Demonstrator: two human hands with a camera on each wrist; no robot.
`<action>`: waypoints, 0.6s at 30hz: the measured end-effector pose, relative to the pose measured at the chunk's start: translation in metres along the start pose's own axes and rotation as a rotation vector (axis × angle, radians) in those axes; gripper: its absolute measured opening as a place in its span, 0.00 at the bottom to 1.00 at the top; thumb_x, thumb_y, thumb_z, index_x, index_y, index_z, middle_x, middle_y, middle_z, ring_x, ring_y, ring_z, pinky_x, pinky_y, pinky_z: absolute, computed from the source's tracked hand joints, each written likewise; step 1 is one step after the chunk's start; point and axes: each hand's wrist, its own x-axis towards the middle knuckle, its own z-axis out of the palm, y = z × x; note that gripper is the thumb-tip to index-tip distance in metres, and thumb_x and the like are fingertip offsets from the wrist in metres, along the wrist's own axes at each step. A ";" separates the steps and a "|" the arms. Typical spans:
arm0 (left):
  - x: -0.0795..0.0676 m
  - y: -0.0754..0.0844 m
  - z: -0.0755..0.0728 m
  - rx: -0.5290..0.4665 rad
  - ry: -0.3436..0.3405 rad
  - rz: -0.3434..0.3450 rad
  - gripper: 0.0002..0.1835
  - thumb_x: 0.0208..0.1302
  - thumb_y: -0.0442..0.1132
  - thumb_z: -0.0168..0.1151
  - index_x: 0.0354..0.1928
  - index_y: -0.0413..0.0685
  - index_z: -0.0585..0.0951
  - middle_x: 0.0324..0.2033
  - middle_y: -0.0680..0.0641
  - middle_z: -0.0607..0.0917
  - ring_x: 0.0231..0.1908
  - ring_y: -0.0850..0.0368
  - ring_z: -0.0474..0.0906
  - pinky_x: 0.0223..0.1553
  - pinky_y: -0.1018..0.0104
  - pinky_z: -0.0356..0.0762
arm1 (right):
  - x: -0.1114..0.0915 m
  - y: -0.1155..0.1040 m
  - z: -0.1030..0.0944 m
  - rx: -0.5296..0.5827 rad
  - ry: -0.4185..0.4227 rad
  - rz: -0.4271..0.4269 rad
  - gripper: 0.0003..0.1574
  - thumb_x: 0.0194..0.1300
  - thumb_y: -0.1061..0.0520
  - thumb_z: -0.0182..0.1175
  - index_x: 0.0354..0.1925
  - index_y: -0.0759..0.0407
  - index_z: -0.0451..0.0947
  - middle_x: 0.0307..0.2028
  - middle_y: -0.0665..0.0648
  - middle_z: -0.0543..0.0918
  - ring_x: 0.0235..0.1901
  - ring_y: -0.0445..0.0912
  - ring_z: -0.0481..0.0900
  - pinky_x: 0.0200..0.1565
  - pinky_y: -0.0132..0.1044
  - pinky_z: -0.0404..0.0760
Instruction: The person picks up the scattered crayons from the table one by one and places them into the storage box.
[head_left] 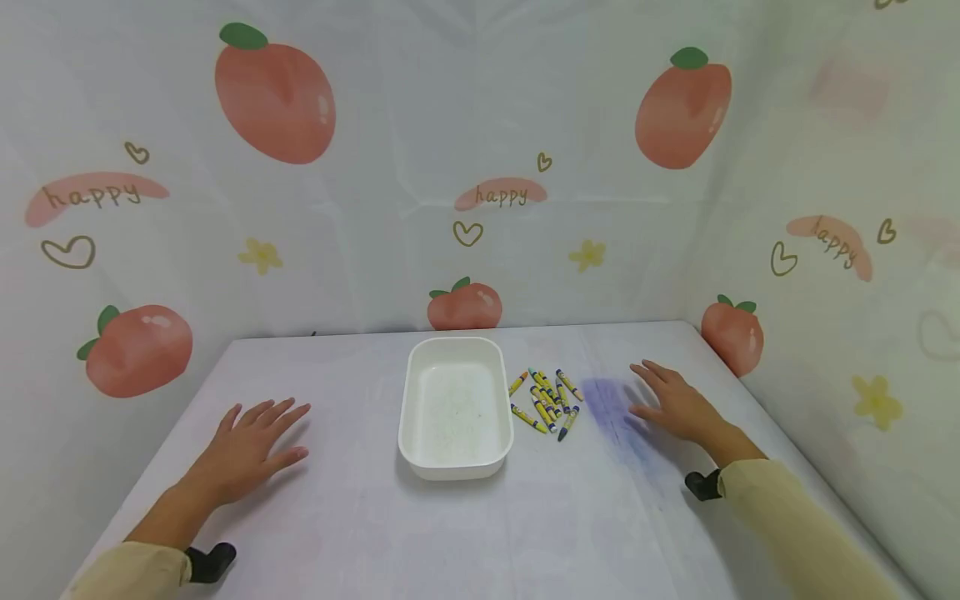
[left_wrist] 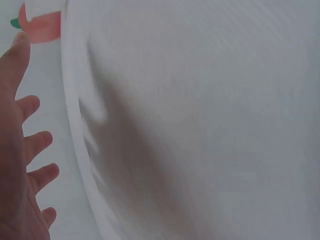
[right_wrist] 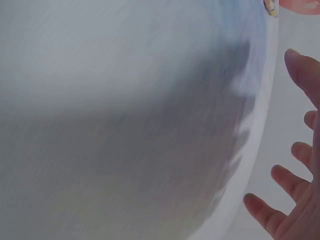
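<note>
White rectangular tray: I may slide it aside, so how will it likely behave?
The white rectangular tray probably stays stiff, given its smooth, even walls. Being empty, it may feel light. Its broad, low shape makes sliding likelier than tipping.

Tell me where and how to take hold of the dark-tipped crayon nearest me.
Pinch the dark-tipped crayon crosswise at its wrapped middle, bringing the right hand down from the right. It is slim and lies on its side, dark tip slanting toward you. The other crayons lie to its left and beyond, so the right looks like the freest approach.
</note>
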 end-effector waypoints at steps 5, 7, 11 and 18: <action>0.007 0.012 0.004 -0.039 0.013 0.020 0.37 0.65 0.61 0.57 0.70 0.52 0.66 0.66 0.36 0.68 0.65 0.31 0.58 0.63 0.29 0.42 | 0.012 -0.006 0.006 0.063 0.000 0.014 0.47 0.63 0.45 0.65 0.71 0.60 0.57 0.68 0.70 0.61 0.65 0.69 0.58 0.59 0.68 0.62; 0.010 0.017 0.005 -0.060 0.025 0.027 0.36 0.65 0.61 0.57 0.71 0.52 0.66 0.67 0.37 0.68 0.65 0.32 0.58 0.63 0.30 0.42 | 0.018 -0.010 0.008 0.100 0.000 0.020 0.46 0.63 0.48 0.65 0.71 0.61 0.57 0.67 0.71 0.62 0.65 0.69 0.59 0.60 0.67 0.61; 0.016 0.028 0.009 -0.116 0.051 0.040 0.36 0.66 0.60 0.58 0.71 0.53 0.65 0.67 0.39 0.68 0.66 0.34 0.59 0.63 0.31 0.44 | 0.029 -0.019 0.012 0.152 -0.004 0.029 0.45 0.64 0.52 0.65 0.71 0.63 0.58 0.66 0.72 0.65 0.64 0.68 0.61 0.62 0.65 0.60; 0.027 0.044 0.018 -0.229 0.117 0.048 0.36 0.66 0.57 0.59 0.72 0.54 0.64 0.67 0.41 0.69 0.65 0.39 0.62 0.63 0.34 0.51 | 0.046 -0.038 0.016 0.219 -0.005 0.048 0.43 0.64 0.55 0.64 0.71 0.64 0.59 0.64 0.70 0.68 0.59 0.64 0.70 0.60 0.62 0.65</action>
